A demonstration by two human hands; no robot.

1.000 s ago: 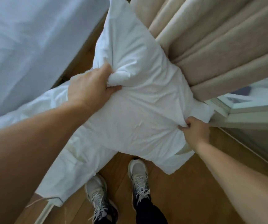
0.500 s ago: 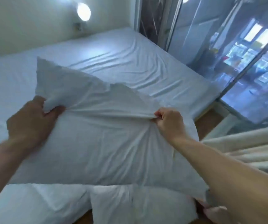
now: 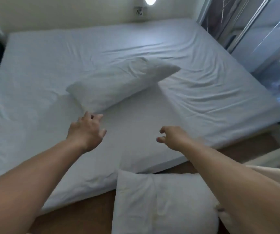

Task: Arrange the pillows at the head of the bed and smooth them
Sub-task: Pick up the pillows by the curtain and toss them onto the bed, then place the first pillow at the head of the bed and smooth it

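A white pillow (image 3: 117, 81) lies slanted on the middle of the bed (image 3: 211, 98), which is covered by a wrinkled white sheet; its right end looks slightly lifted and blurred. My left hand (image 3: 87, 130) hovers just below the pillow's near corner, fingers apart, holding nothing. My right hand (image 3: 173, 137) is stretched out over the bed's near part, fingers loosely curled and empty. A second white pillow (image 3: 161, 203) rests on the floor against the bed's near edge, partly hidden by my right forearm.
A wall with a round lamp (image 3: 150, 0) and a socket (image 3: 140, 11) borders the far side of the bed. Glass sliding doors (image 3: 262, 39) stand at the right. Wooden floor (image 3: 85, 215) runs along the near edge, with beige curtain (image 3: 274, 174) at the right.
Both hands held the pillow by its edge and swung it from the curtain side over the bed. They have let go, and it now lies on the sheet.
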